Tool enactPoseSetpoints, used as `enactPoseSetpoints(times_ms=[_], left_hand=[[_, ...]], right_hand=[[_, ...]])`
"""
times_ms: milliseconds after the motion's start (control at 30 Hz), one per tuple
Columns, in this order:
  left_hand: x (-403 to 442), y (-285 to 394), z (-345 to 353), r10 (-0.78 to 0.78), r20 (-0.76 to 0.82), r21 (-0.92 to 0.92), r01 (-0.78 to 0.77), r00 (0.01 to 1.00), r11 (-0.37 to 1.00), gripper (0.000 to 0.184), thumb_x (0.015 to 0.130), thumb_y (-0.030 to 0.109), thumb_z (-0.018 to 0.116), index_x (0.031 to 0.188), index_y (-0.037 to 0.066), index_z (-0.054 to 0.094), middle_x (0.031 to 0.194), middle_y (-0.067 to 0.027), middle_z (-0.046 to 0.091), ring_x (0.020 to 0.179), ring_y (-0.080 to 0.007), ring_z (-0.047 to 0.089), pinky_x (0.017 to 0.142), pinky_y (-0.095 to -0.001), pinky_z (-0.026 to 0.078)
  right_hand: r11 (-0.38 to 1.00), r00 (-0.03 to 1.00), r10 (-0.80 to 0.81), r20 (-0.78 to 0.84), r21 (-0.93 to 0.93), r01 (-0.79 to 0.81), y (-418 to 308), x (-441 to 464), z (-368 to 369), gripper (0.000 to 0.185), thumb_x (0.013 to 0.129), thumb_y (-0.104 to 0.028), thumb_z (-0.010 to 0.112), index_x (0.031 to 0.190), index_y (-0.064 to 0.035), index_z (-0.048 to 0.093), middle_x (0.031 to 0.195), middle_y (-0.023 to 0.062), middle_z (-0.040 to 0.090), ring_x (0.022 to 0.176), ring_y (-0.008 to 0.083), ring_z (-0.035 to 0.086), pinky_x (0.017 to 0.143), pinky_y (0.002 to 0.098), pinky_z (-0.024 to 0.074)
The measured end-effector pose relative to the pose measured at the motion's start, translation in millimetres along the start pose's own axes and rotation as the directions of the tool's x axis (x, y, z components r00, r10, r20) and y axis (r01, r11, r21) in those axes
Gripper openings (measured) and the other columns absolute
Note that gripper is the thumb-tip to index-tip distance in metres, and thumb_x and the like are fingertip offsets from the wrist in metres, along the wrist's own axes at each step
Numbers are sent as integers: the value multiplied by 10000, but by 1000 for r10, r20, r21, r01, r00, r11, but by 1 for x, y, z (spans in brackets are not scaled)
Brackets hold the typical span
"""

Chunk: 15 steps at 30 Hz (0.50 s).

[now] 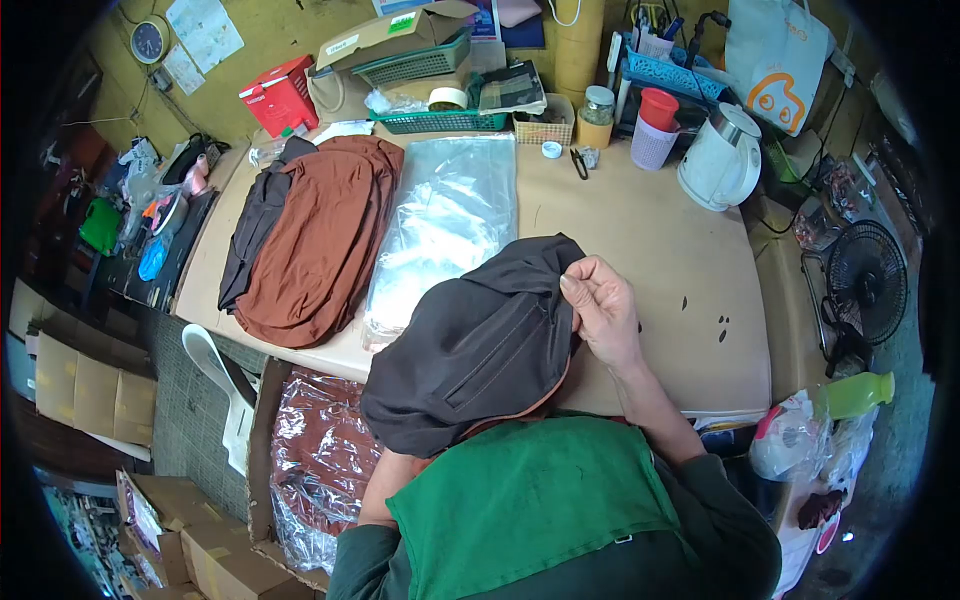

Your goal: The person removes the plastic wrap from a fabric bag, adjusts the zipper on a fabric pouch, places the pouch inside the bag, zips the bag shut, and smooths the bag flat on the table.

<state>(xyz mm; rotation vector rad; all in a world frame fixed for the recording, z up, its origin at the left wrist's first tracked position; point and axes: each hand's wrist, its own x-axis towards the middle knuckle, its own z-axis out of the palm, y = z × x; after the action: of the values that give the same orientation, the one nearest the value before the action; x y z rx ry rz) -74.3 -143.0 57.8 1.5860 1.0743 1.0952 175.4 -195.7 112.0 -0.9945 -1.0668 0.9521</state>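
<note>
A dark grey-brown cloth item [470, 345] with a long stitched slit and a rust-brown edge is held up in front of my body, over the table's front edge. My right hand [600, 305] is closed, pinching its upper right edge between thumb and fingers. My left forearm goes up beneath the cloth at its lower left. The left hand itself is hidden by the cloth, so its fingers do not show. Just beyond the cloth lies a stack of clear plastic bags [450, 190]. Left of those, a pile of folded rust-brown cloth items [325, 240] rests beside darker cloth [255, 235].
A carton [262, 440] of plastic-wrapped brown items stands below the table's left front. Along the back are a green basket [440, 122], a glass jar [597, 105], small black snips [579, 163], a lilac cup [652, 145] and a white kettle [720, 160]. A fan [867, 280] is at right.
</note>
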Motion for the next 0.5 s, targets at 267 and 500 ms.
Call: enactPoseSetpoints(times_ms=[267,500], left_hand=[[-2,3,0,9,-7,0,-9,1000,1000,397,804,115,602,1186,9,575,994,-119,601,737,-239,605,584,-344,538],[2,8,-5,53,-66,0,-53,996,999,416,803,111,600,1206,14,570,985,-112,609,718,-229,605,578,-342,532]], right_hand=[[514,636,-568,523,-378,770,-18,-21,3,473,720,-331,827,1029,-53,603,954,78,620,863,252,582,851,419,437],[124,492,-637,593,-551,825,26,-13,10,163,760,-131,675,909,-84,630,1083,97,626,1094,269,612,1014,508,398]])
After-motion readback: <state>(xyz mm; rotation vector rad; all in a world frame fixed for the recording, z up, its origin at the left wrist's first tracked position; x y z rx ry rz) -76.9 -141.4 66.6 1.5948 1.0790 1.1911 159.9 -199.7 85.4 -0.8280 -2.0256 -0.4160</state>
